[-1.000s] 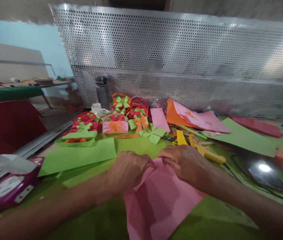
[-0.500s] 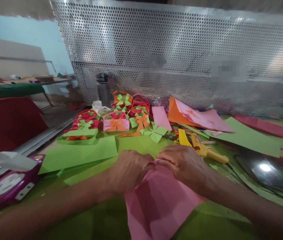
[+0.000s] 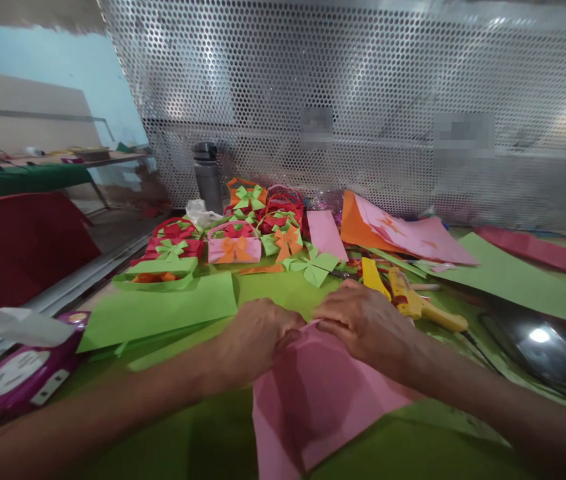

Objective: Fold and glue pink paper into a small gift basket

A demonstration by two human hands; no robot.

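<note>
A sheet of pink paper point(image 3: 323, 393) with crease lines hangs toward me over the green table covering. My left hand point(image 3: 263, 333) pinches its far edge, fingers curled in. Close beside it on the right, my right hand point(image 3: 363, 317) grips the same edge between thumb and fingers. The fingertips of both hands are partly hidden behind the knuckles. Just beyond my right hand lie a yellow glue gun point(image 3: 413, 301) with a black cord and a yellow-handled tool point(image 3: 373, 279). A light green paper bow point(image 3: 314, 267) rests past the hands.
Several small paper handbags with bows point(image 3: 234, 247) stand at the back, near a grey bottle point(image 3: 207, 177). Green paper point(image 3: 163, 307) lies left, beside a purple power strip point(image 3: 23, 373). A dark phone point(image 3: 547, 347) lies right. A perforated metal panel point(image 3: 263, 87) closes off the far side.
Both hands keep hold of the pink paper's far edge, and a little more space shows between them. The whole view has shifted slightly.
</note>
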